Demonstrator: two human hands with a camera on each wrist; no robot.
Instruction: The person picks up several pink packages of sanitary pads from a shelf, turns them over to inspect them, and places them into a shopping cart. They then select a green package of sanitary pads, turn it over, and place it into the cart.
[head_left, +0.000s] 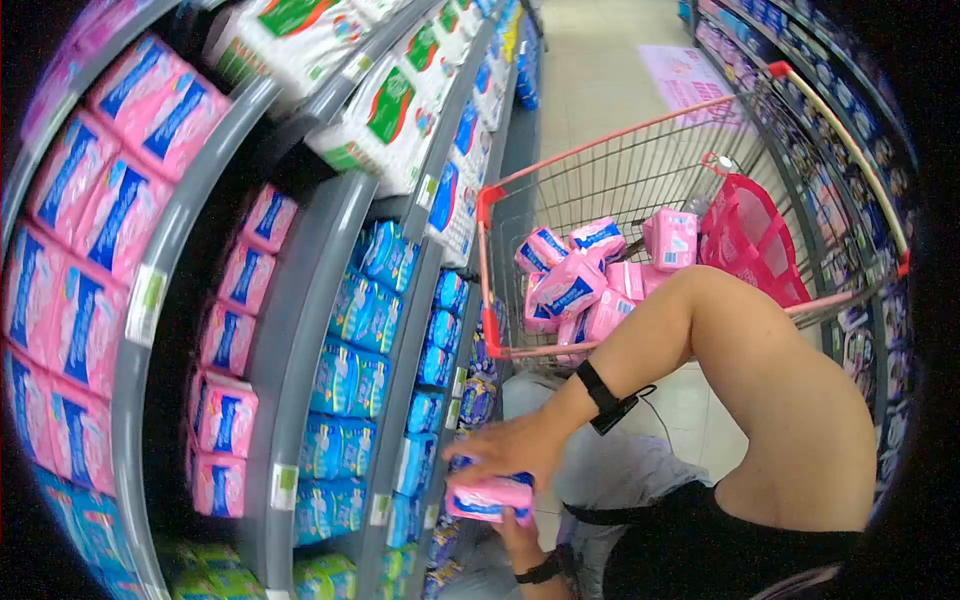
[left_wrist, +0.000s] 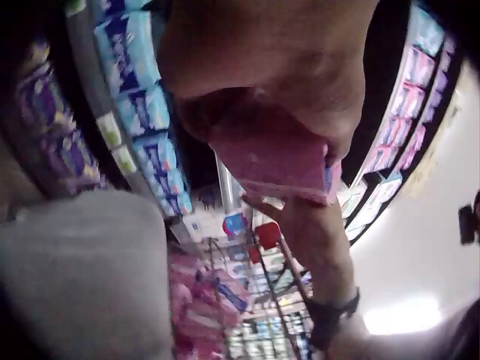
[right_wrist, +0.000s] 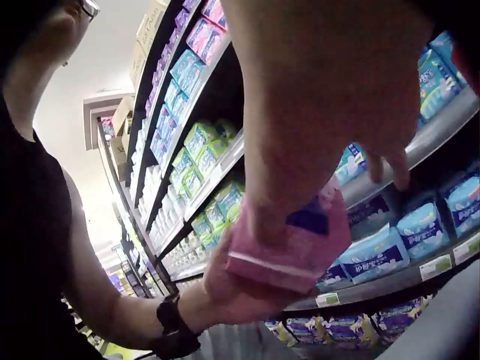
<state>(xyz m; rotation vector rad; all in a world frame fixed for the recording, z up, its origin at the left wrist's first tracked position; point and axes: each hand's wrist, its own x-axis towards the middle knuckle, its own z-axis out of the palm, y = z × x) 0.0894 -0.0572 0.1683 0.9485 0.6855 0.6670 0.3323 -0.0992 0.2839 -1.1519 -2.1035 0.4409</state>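
A pink pack of sanitary pads [head_left: 490, 502] with a dark blue label is held low in front of the body, beside the shelves. My left hand [head_left: 519, 538] grips it from below, and the left wrist view shows the fingers wrapped on the pack [left_wrist: 270, 161]. Over its top lies my right hand [head_left: 520, 445], blurred, with fingers stretched towards the shelf. In the right wrist view the thumb of the right hand [right_wrist: 330, 97] overlaps the pack [right_wrist: 296, 262], while other fingers reach past its far side.
A wire shopping cart [head_left: 610, 155] stands ahead with several pink packs [head_left: 570, 285] and a pink bag [head_left: 750, 240] inside. Shelves line the left, stocked with pink packs [head_left: 85, 330], blue packs [head_left: 345, 380] and white tissue bundles [head_left: 390, 120]. Another shelf [head_left: 830, 170] runs along the right.
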